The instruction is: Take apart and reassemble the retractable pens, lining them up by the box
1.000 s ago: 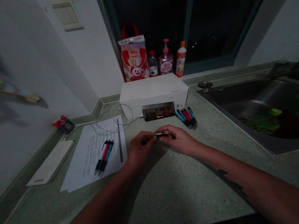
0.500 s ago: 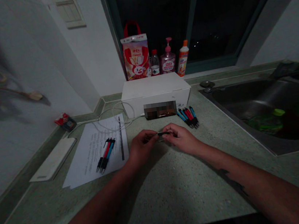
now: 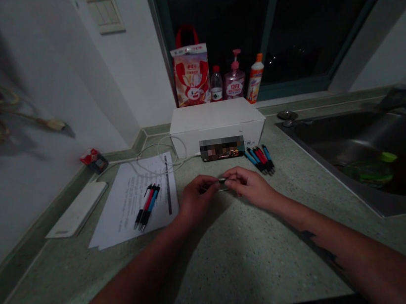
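Note:
My left hand (image 3: 198, 195) and my right hand (image 3: 249, 185) meet above the counter, each in a pinch. Between their fingertips is a slim black pen part (image 3: 222, 181), mostly covered by the fingers. A thin pale strip shows just below it; I cannot tell what it is. Beyond my right hand, several blue, red and black pens (image 3: 259, 158) lie side by side. Left of my left hand, three pens (image 3: 148, 206), black, red and blue, rest on printed sheets (image 3: 117, 215).
A phone (image 3: 222, 153) with a white cable leans against a white box (image 3: 216, 115). Bottles and a red bag (image 3: 192, 81) stand behind it. A white flat case (image 3: 78, 208) lies at left, near a small red-and-black pack (image 3: 94, 160). The metal sink (image 3: 340, 173) is at right.
The view has shifted slightly left, so everything sits a little further right. My fingertips have come closer together, covering more of the pen part. The loose pens stay put.

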Demonstrator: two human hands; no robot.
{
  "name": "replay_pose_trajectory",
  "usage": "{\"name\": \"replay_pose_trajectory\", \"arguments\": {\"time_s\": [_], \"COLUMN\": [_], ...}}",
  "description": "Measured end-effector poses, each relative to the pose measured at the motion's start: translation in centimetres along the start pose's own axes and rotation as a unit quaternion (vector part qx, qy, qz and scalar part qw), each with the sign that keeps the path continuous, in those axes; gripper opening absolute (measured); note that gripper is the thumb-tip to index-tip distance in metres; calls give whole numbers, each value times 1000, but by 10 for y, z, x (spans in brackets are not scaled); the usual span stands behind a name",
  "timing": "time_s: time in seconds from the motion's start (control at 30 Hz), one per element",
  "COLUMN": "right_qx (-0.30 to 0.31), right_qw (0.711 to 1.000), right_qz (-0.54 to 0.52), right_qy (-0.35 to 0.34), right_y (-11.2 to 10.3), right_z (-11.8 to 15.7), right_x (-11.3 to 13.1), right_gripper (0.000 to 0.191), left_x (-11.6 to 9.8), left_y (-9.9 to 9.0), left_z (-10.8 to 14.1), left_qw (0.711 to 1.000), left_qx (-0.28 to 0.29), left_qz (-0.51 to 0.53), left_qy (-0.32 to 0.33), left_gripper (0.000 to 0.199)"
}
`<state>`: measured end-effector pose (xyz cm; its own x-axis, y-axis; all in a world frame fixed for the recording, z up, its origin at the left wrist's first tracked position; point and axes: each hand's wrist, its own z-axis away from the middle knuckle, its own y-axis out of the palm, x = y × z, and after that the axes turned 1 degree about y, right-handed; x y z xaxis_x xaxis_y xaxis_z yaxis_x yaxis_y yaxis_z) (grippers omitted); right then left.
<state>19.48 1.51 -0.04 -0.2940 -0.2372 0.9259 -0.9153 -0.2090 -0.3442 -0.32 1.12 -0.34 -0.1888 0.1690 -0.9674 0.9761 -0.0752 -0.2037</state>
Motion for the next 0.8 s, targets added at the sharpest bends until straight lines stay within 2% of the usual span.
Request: {"name": "replay_pose_trajectory", "arguments": {"time_s": [0.17,0.4,0.6,0.8], "right_qx": [-14,2,-25,-17], "right_qw": [1000,999,1000,999], "right_qz": [17,52,12,37], "right_qy": [-9,-1,-5,-12], "right_y": [-1,-5,-1,-3], "right_z": [1,1,0,0], "right_x": [2,4,1,1], "right_gripper": [22,32,28,24], "left_x": [-3,0,0,-3], "left_y": [0,1,2,0], "left_z": [1,1,1,1], "left_qw": [1000,999,1000,999], "left_qx": [4,18,13,26], "left_qz": [2,-32,-16,-32], "left_qy": [3,3,3,9], "left_gripper": [14,15,16,15]}}
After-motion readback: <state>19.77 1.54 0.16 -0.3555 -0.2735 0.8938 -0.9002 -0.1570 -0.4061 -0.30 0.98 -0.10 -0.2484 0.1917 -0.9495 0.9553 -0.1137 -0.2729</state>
